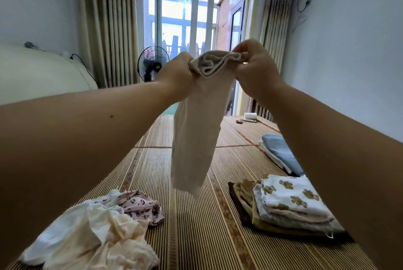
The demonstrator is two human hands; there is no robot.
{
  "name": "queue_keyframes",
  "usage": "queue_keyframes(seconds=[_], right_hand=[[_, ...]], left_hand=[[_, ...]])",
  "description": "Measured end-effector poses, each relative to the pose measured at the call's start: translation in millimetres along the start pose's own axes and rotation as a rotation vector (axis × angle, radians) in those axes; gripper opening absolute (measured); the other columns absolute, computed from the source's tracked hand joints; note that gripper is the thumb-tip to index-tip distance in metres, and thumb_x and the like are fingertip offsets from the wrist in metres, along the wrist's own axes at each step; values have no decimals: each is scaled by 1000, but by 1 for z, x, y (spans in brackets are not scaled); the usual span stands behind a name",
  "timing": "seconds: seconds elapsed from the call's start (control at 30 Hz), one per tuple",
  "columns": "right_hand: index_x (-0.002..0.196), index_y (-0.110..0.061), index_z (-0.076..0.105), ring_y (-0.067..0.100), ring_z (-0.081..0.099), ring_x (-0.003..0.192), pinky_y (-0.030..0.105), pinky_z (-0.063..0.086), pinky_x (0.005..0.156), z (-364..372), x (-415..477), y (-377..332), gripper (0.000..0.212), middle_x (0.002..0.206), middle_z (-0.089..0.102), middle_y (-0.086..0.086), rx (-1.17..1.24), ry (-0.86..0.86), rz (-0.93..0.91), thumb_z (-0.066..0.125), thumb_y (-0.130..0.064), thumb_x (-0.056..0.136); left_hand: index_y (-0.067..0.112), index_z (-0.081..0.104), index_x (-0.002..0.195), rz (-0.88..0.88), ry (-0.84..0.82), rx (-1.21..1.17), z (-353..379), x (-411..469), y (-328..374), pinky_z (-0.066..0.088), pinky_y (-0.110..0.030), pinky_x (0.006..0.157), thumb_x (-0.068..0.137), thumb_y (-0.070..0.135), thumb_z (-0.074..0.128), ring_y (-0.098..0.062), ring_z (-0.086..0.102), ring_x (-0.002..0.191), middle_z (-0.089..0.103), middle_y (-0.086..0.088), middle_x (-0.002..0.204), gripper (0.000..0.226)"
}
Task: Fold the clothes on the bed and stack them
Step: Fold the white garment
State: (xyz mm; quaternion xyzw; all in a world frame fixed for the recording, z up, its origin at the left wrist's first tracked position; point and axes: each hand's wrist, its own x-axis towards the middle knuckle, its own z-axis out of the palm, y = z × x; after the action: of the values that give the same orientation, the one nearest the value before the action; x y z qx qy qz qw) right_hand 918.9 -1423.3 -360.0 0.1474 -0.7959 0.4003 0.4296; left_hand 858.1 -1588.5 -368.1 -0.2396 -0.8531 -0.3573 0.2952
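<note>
Overhead, left hand [178,69] and right hand [255,66] are both gripping the waistband of beige leggings [196,138], letting them hang straight for folding above the bed [196,237].

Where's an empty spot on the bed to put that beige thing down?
The bare mat between the crumpled pile and the folded stack, and farther toward the window. Crowded: the right edge, with the stack and blue clothes.
</note>
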Motion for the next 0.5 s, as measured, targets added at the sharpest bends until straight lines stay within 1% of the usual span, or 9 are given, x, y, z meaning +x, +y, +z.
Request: queue_keyframes(seconds=[0.03,0.1,0.13,0.2,0.27,0.3,0.37,0.43,0.5], right_hand=[[86,-24,50,6,49,63,18,42,51,0,-4,2,17,75,52,-6,15,-28,18,58,-9,91],[80,-26,50,4,47,54,17,38,43,1,-20,10,22,73,52,-3,46,-127,113,59,-9,91],[80,-25,51,3,45,50,15,34,38,2,-34,17,21,74,53,-1,51,-206,177,60,-10,91],[84,-24,52,4,44,50,13,34,38,5,-73,37,14,77,57,-1,9,-401,301,61,-16,92],[88,-27,54,5,50,56,14,40,43,11,-126,61,10,82,62,-1,-32,-581,405,62,-22,91],[89,-30,54,6,54,60,16,44,47,15,-155,73,11,84,64,-2,-42,-648,444,62,-23,91],[93,-34,56,5,58,64,20,48,54,23,-209,89,16,83,64,-4,-14,-775,527,65,-22,88],[98,-36,60,1,61,69,20,48,63,28,-253,100,24,84,66,-6,27,-925,637,67,-18,84],[99,-35,66,-2,64,76,16,49,69,29,-279,109,27,84,69,-11,68,-1045,727,69,-18,79]], left_hand=[[11,59,100,12,-43,-29,3,-4,-5,49,-42,72,93,35,54,-29,61,89,65,-10,93,26],[11,61,100,1,-146,-66,14,-19,-20,50,-49,84,93,30,55,-30,62,92,66,-11,95,21],[12,61,98,-22,-194,-74,23,-33,-30,50,-49,85,93,26,56,-29,62,91,66,-10,94,16],[13,59,92,-66,-314,-54,45,-70,-54,52,-41,76,92,21,57,-26,61,86,64,-7,90,8],[17,58,88,-106,-472,-9,68,-121,-78,47,-30,66,92,25,58,-23,60,82,62,-3,87,9],[19,59,88,-130,-556,-6,79,-149,-88,48,-30,66,91,27,60,-20,60,82,63,-1,87,9],[24,62,96,-164,-718,-3,96,-203,-106,52,-36,79,89,33,61,-14,62,89,66,5,94,12],[27,60,102,-151,-859,16,108,-251,-117,51,-35,87,88,38,59,-7,61,94,66,12,99,18],[25,55,102,-124,-924,25,116,-289,-122,46,-18,82,89,41,54,-5,59,92,62,17,95,20]])
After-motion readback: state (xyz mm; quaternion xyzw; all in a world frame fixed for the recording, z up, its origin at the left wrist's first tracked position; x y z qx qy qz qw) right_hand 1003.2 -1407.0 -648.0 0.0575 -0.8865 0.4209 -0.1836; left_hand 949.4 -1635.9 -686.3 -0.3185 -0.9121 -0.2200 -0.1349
